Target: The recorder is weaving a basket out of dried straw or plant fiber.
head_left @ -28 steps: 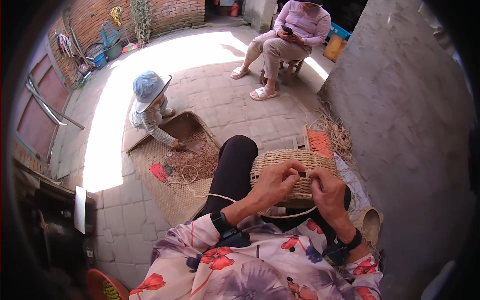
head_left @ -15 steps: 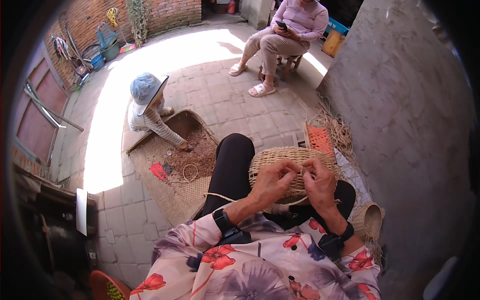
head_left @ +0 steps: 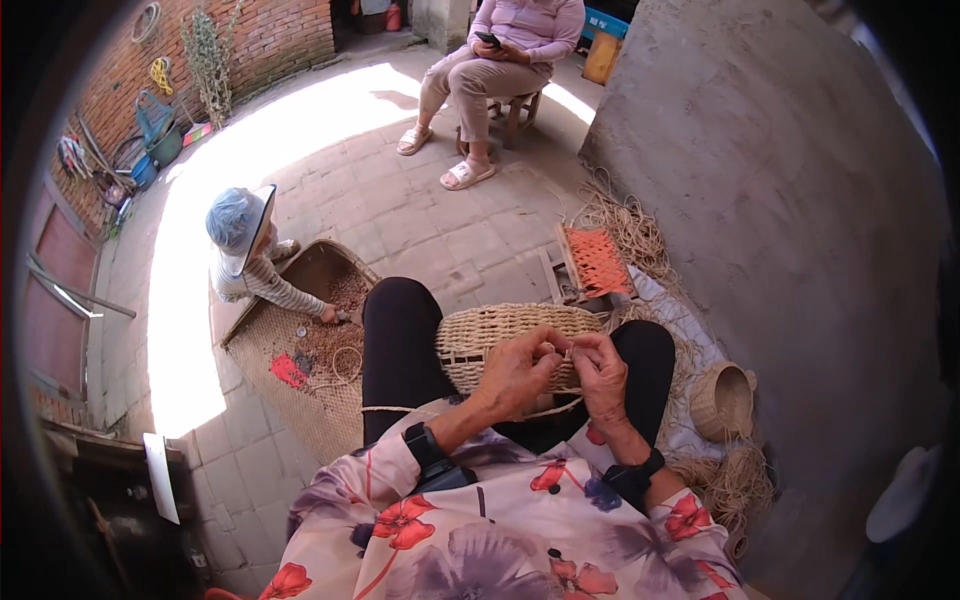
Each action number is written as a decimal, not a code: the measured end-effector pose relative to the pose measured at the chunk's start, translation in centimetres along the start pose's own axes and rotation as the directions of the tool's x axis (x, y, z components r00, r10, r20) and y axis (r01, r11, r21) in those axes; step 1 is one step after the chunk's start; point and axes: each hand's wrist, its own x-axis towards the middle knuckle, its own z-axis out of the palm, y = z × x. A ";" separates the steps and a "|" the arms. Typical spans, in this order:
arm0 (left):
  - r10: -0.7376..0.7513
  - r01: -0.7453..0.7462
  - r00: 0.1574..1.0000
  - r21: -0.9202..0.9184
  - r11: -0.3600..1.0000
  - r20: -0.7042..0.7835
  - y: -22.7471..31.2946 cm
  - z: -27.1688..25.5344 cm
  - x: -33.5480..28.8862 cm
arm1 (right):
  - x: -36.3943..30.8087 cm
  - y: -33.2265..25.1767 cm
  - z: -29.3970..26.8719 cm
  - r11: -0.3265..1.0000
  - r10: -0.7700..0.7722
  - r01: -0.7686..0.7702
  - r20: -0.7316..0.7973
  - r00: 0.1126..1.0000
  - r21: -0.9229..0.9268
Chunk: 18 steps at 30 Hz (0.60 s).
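Observation:
A straw-coloured woven basket (head_left: pixel 475 328) lies across my lap between my knees, with an open row of upright strands along its side. My left hand (head_left: pixel 517 377) is closed in a pinch at the basket's near side, its fingertips on a thin strand of cord. Close beside it, my right hand (head_left: pixel 602 382) also pinches that strand, thumb against forefinger. The fingertips nearly meet, and the short bit between them is too small to make out fully. A longer cord (head_left: pixel 395 408) runs out leftward over my thigh from beneath my left hand.
Left of my knee lies a scoop-shaped woven tray (head_left: pixel 265 350) of brown bits; a person in a blue hat (head_left: pixel 238 230) reaches into it. Another person (head_left: pixel 490 75) sits ahead with a phone. At right are an orange-webbed stool (head_left: pixel 597 262), loose cord (head_left: pixel 640 235) and a small basket (head_left: pixel 722 402).
My view has turned rightward, so the surroundings sit farther left. Both hands remain pinched together at the basket, whose side with open strands shows more now. The person at the tray still reaches in.

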 end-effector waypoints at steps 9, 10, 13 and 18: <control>0.313 -0.291 0.943 0.727 0.622 0.110 1.0 -0.2 2.0 | 2.3 -1.4 -2.6 0.884 0.329 -0.416 0.348 0.878 0.214; 0.309 -0.282 0.945 0.734 0.618 0.103 0.9 -0.1 2.2 | 2.2 -2.4 -2.3 0.843 0.315 -0.437 0.371 0.873 0.312; 0.411 -0.365 0.899 0.779 0.509 0.153 0.2 0.6 3.0 | 2.5 -0.6 -2.9 0.763 0.337 -0.503 0.415 0.845 0.405; 0.339 -0.418 0.892 0.830 0.369 0.299 1.7 2.0 5.0 | 2.4 0.4 -4.0 0.695 0.277 -0.476 0.410 0.869 0.539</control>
